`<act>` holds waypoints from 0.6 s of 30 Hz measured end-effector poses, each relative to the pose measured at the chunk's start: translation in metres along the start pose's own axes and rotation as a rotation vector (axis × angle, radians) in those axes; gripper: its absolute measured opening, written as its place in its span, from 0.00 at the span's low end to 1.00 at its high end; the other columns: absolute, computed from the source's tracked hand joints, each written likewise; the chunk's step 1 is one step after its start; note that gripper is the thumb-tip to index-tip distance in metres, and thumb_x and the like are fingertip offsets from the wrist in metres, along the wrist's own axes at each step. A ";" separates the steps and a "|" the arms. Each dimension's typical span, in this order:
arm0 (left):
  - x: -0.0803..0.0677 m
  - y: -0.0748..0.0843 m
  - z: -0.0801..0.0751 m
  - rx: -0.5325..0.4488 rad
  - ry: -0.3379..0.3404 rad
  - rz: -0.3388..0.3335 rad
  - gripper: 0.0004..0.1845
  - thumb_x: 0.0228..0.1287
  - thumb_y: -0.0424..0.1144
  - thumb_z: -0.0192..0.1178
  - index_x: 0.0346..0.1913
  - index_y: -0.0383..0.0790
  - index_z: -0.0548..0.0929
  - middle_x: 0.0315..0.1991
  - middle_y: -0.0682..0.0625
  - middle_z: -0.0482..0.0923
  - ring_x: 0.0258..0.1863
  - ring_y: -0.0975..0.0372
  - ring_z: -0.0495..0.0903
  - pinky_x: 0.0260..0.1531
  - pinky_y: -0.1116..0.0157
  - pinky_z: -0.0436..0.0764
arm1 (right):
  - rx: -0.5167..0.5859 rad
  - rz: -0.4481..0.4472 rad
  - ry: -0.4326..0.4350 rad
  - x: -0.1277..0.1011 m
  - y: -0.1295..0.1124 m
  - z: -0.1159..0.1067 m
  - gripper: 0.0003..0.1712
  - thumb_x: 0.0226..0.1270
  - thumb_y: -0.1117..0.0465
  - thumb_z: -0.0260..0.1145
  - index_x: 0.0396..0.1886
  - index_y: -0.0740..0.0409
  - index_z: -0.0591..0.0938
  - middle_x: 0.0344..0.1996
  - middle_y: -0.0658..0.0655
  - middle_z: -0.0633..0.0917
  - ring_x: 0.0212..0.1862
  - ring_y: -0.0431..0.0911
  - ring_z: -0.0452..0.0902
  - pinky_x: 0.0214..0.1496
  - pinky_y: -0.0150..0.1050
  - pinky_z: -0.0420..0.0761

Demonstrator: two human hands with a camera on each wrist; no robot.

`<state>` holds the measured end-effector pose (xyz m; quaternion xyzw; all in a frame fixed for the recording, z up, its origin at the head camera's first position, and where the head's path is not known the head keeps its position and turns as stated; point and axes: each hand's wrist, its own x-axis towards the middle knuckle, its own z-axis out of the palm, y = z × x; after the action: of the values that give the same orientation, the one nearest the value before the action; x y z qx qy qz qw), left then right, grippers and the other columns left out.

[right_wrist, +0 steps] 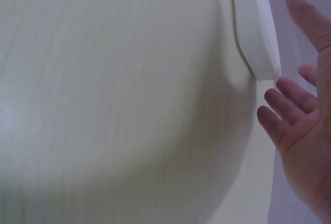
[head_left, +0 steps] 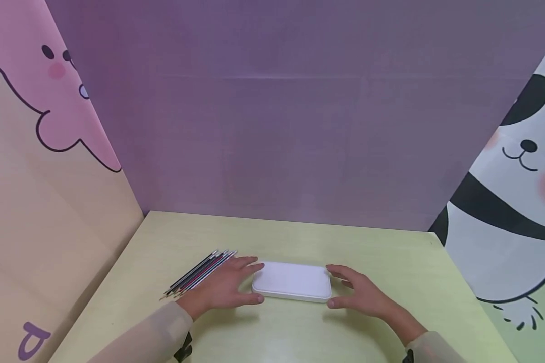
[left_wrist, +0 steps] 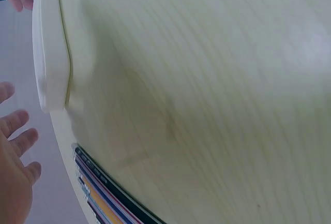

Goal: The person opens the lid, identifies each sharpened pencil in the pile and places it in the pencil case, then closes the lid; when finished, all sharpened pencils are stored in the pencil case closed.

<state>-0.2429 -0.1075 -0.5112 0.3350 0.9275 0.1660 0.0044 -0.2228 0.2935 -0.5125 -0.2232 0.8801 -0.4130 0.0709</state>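
A flat white case (head_left: 292, 281) with rounded corners lies on the table, its long side running left to right. My left hand (head_left: 224, 287) is at the case's left end, thumb and fingers spread apart. Opposite it, my right hand (head_left: 362, 296) is at the right end with the thumb apart from the fingers. In the right wrist view the fingers (right_wrist: 279, 113) are loosely extended beside the end of the case (right_wrist: 253, 27), and nothing is in the palm. Several pencils (head_left: 197, 275) lie side by side left of the case, partly hidden by my left hand.
The pale wooden table (head_left: 381, 252) ends at a purple back wall (head_left: 272, 126). A beige panel with a pink cartoon figure (head_left: 63, 121) stands at the left, and a panda panel (head_left: 504, 252) at the right.
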 end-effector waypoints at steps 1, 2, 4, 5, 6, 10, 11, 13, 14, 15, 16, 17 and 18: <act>0.001 0.001 0.000 0.005 -0.003 0.000 0.47 0.62 0.80 0.50 0.78 0.57 0.66 0.78 0.51 0.63 0.78 0.52 0.61 0.76 0.44 0.57 | 0.006 0.005 -0.001 0.001 0.001 0.001 0.52 0.55 0.46 0.81 0.75 0.61 0.68 0.71 0.65 0.73 0.71 0.66 0.70 0.68 0.57 0.73; 0.002 0.002 0.000 0.008 -0.008 0.000 0.48 0.62 0.80 0.49 0.78 0.57 0.66 0.79 0.51 0.63 0.78 0.52 0.61 0.76 0.45 0.57 | 0.014 0.010 -0.003 0.001 0.002 0.001 0.53 0.55 0.46 0.81 0.75 0.61 0.68 0.71 0.66 0.73 0.71 0.66 0.70 0.68 0.57 0.73; 0.006 0.005 0.001 0.016 -0.010 0.010 0.47 0.62 0.79 0.50 0.78 0.57 0.67 0.78 0.51 0.63 0.78 0.53 0.62 0.76 0.46 0.57 | 0.022 0.023 -0.005 0.002 0.003 0.002 0.53 0.55 0.46 0.81 0.76 0.61 0.67 0.72 0.67 0.72 0.71 0.67 0.69 0.69 0.58 0.72; 0.007 0.006 0.002 0.021 -0.011 0.011 0.47 0.62 0.80 0.50 0.78 0.57 0.67 0.78 0.52 0.64 0.77 0.54 0.62 0.76 0.46 0.58 | 0.020 0.028 -0.006 0.003 0.004 0.003 0.54 0.55 0.46 0.81 0.76 0.61 0.67 0.72 0.67 0.72 0.71 0.67 0.69 0.69 0.58 0.72; 0.009 0.007 0.003 0.018 -0.012 0.012 0.46 0.62 0.79 0.51 0.77 0.57 0.68 0.78 0.52 0.64 0.77 0.54 0.63 0.76 0.47 0.58 | 0.016 0.032 -0.007 0.003 0.005 0.004 0.54 0.55 0.45 0.81 0.76 0.61 0.67 0.72 0.67 0.72 0.71 0.67 0.69 0.69 0.59 0.72; 0.015 0.012 0.008 -0.005 -0.016 0.007 0.46 0.61 0.78 0.54 0.77 0.58 0.69 0.76 0.53 0.67 0.76 0.54 0.65 0.74 0.49 0.63 | 0.002 0.047 -0.008 0.004 0.007 0.007 0.55 0.54 0.44 0.81 0.75 0.62 0.67 0.71 0.67 0.73 0.71 0.66 0.70 0.69 0.59 0.71; 0.016 0.013 0.010 -0.015 -0.017 0.007 0.45 0.61 0.77 0.54 0.77 0.58 0.69 0.76 0.53 0.67 0.75 0.54 0.66 0.74 0.49 0.64 | -0.002 0.049 -0.007 0.004 0.008 0.007 0.55 0.54 0.44 0.81 0.75 0.62 0.68 0.71 0.66 0.73 0.71 0.65 0.70 0.69 0.59 0.71; 0.018 0.014 0.012 -0.025 -0.009 0.015 0.45 0.61 0.77 0.56 0.76 0.57 0.71 0.74 0.52 0.69 0.74 0.54 0.67 0.72 0.49 0.66 | -0.012 0.053 -0.005 0.004 0.010 0.009 0.55 0.53 0.44 0.82 0.75 0.62 0.68 0.71 0.66 0.74 0.71 0.65 0.71 0.70 0.59 0.71; 0.019 0.014 0.013 -0.027 -0.009 0.015 0.45 0.61 0.77 0.56 0.75 0.57 0.71 0.74 0.52 0.70 0.74 0.54 0.68 0.72 0.49 0.67 | -0.018 0.052 -0.004 0.004 0.010 0.009 0.55 0.53 0.44 0.82 0.75 0.61 0.69 0.71 0.66 0.74 0.70 0.65 0.71 0.70 0.59 0.71; 0.021 0.015 0.014 -0.025 -0.009 0.019 0.44 0.61 0.77 0.56 0.74 0.56 0.73 0.73 0.52 0.70 0.73 0.55 0.68 0.72 0.50 0.67 | -0.023 0.055 -0.003 0.004 0.011 0.010 0.55 0.52 0.44 0.82 0.75 0.61 0.69 0.71 0.65 0.74 0.70 0.65 0.71 0.70 0.59 0.71; 0.022 0.015 0.015 -0.016 -0.005 0.025 0.43 0.61 0.77 0.55 0.73 0.56 0.74 0.72 0.53 0.71 0.73 0.55 0.68 0.71 0.50 0.68 | -0.030 0.058 -0.002 0.004 0.012 0.011 0.55 0.52 0.44 0.82 0.75 0.60 0.69 0.71 0.64 0.74 0.70 0.64 0.71 0.70 0.59 0.71; 0.023 0.015 0.017 -0.011 0.001 0.032 0.42 0.61 0.76 0.55 0.72 0.56 0.76 0.71 0.53 0.72 0.72 0.56 0.69 0.70 0.50 0.68 | -0.039 0.061 0.001 0.004 0.012 0.011 0.55 0.51 0.43 0.82 0.75 0.59 0.70 0.71 0.64 0.74 0.70 0.64 0.72 0.70 0.58 0.72; 0.025 0.015 0.018 -0.005 0.004 0.038 0.41 0.62 0.76 0.55 0.70 0.56 0.78 0.71 0.54 0.73 0.72 0.56 0.69 0.70 0.50 0.69 | -0.044 0.065 0.003 0.004 0.012 0.012 0.55 0.51 0.43 0.82 0.74 0.59 0.70 0.71 0.63 0.74 0.69 0.64 0.72 0.70 0.58 0.72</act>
<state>-0.2503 -0.0756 -0.5206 0.3523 0.9205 0.1690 0.0001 -0.2269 0.2903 -0.5295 -0.1953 0.8960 -0.3912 0.0778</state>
